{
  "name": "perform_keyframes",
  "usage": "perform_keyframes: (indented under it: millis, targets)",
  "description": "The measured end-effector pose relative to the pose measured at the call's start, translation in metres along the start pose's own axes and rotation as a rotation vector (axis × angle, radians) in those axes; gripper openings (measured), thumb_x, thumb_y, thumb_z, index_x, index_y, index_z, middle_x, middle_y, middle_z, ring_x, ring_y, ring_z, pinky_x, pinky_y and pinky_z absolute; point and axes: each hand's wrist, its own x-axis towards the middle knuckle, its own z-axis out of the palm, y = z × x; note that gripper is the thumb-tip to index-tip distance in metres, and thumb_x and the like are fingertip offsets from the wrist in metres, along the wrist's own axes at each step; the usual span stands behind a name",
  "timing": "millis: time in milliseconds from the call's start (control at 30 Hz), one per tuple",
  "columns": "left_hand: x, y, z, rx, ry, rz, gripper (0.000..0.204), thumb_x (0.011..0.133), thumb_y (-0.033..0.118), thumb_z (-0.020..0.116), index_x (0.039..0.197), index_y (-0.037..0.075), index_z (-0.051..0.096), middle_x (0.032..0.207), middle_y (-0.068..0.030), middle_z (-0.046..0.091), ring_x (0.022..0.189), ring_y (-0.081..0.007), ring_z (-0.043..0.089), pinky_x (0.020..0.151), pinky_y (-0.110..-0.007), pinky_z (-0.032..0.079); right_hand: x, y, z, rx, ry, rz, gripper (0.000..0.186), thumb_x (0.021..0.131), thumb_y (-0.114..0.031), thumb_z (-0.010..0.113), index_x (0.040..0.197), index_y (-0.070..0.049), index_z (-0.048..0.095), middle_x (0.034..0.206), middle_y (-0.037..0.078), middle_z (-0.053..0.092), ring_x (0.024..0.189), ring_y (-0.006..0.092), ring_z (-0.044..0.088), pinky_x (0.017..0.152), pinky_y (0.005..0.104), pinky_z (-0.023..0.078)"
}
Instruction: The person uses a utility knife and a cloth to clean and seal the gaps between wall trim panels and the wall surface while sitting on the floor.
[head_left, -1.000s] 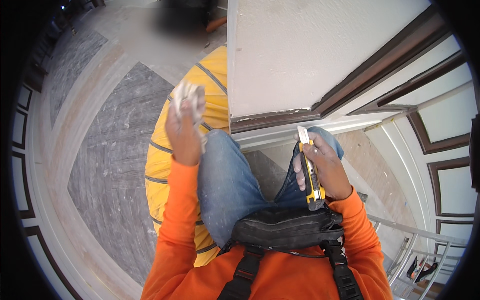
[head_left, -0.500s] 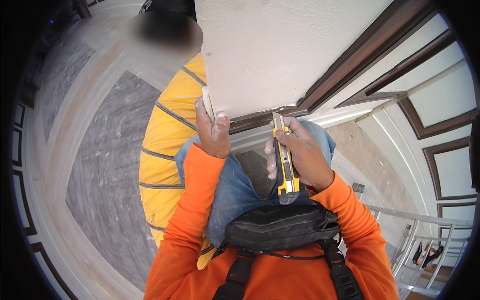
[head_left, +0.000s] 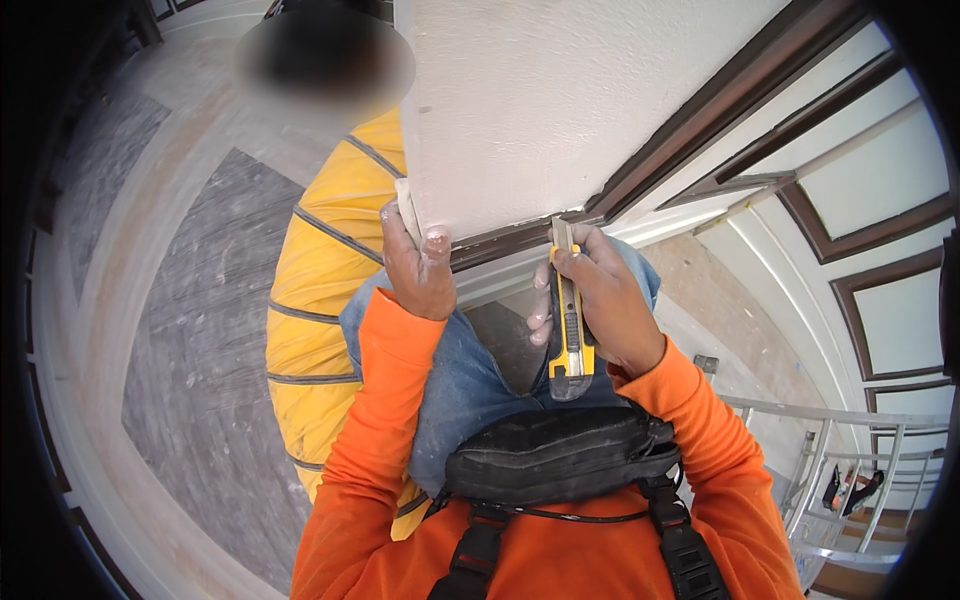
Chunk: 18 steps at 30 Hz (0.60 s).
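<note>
My right hand is wrapped round a yellow and black snap-off utility knife. Its blade is out, and the tip meets the dark brown trim along the bottom of the white textured wall panel. At the panel's left corner is my left hand, its fingers dusted with white and curled round a slim white piece. That piece lies along the panel's edge; whether it is cloth or something stiff, I cannot tell.
To the left, a large yellow ribbed duct runs past my leg. Another person's blurred head shows at the top left. A metal ladder stands at the lower right. Dark-framed panels line the right wall, and a black pouch sits at my waist.
The knife has turned a little more upright, its tip moving up and right relative to the trim. My left hand stays at the panel's corner, and the whole view has shifted slightly.
</note>
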Motion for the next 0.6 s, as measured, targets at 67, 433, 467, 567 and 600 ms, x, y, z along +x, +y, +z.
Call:
perform_keyframes:
  millis: [67,433,467,567,600]
  targets:
    - [-0.001,-0.001,-0.001,0.009,0.009,0.008,0.083,0.102,0.067,0.042,0.136,-0.009,0.045,0.121,-0.0175,0.057,0.112,-0.0226,0.053,0.099,-0.036,0.042,0.001,0.001,0.004,0.007,-0.001,0.006,0.030,0.104,-0.014,0.045,0.128,0.001,0.033,0.093,0.014,0.058,0.060,0.0238,0.068,0.052,0.0366,0.062]
    - [0.000,-0.002,0.003,-0.062,0.072,0.010,0.075,0.098,0.061,0.057,0.131,-0.006,0.049,0.113,-0.0194,0.063,0.100,-0.0272,0.061,0.091,-0.040,0.049,0.001,-0.004,0.012,0.038,0.069,0.015,0.023,0.103,-0.011,0.043,0.122,-0.002,0.033,0.094,0.013,0.057,0.059,0.0256,0.069,0.049,0.0389,0.061]
    - [0.001,-0.005,0.004,-0.058,0.076,0.025,0.075,0.098,0.061,0.057,0.131,-0.006,0.049,0.113,-0.0195,0.063,0.100,-0.0272,0.061,0.091,-0.040,0.049,0.001,-0.004,0.012,0.047,0.067,0.009,0.023,0.103,-0.011,0.043,0.122,-0.002,0.033,0.094,0.013,0.057,0.059,0.0256,0.069,0.049,0.0392,0.061]
    - [0.000,-0.001,0.003,-0.045,0.026,0.013,0.078,0.101,0.063,0.050,0.134,-0.007,0.046,0.119,-0.0180,0.060,0.108,-0.0246,0.057,0.096,-0.038,0.046,0.000,-0.003,0.017,0.032,0.019,0.043,0.022,0.103,-0.011,0.042,0.121,-0.002,0.033,0.094,0.014,0.056,0.059,0.0258,0.068,0.049,0.0400,0.062]
    - [-0.001,0.001,0.002,-0.041,-0.001,-0.001,0.080,0.102,0.065,0.046,0.135,-0.008,0.044,0.123,-0.0172,0.058,0.113,-0.0232,0.055,0.099,-0.037,0.044,0.000,-0.002,0.019,0.020,-0.003,0.063,0.022,0.103,-0.011,0.042,0.121,-0.002,0.033,0.094,0.014,0.056,0.059,0.0258,0.068,0.049,0.0402,0.062]
